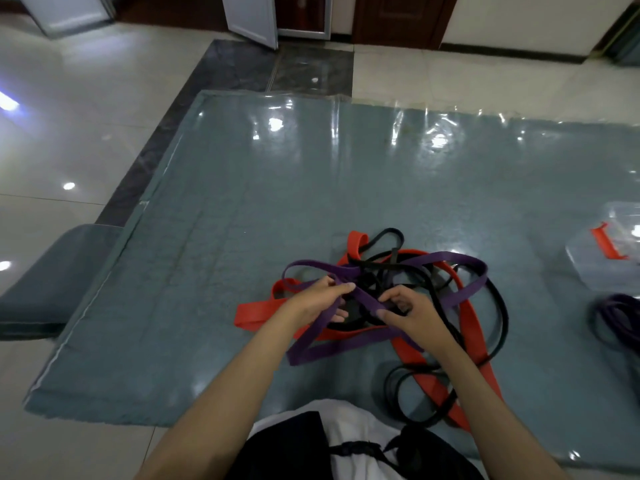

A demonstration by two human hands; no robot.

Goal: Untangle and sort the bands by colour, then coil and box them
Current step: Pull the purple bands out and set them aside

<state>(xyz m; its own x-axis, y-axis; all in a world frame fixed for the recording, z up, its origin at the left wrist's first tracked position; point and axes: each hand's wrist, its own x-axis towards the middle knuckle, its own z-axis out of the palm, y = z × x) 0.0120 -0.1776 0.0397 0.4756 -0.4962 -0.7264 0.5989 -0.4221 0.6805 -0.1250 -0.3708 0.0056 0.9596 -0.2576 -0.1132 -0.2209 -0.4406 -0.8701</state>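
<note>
You're in a home's tiled room: beyond the plastic-covered blue mat [242, 202] stand dark wooden doors [398, 19].

The mat [214, 237] lies bare left and ahead. The band tangle [398, 296], clear box [609, 251] and purple coil [620, 320] obstruct the right.

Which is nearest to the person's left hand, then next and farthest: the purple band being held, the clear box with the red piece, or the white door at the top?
From the left hand:
1. Purple band, in its fingers.
2. Clear box, far right on the mat.
3. White door, top, across the floor.
</note>
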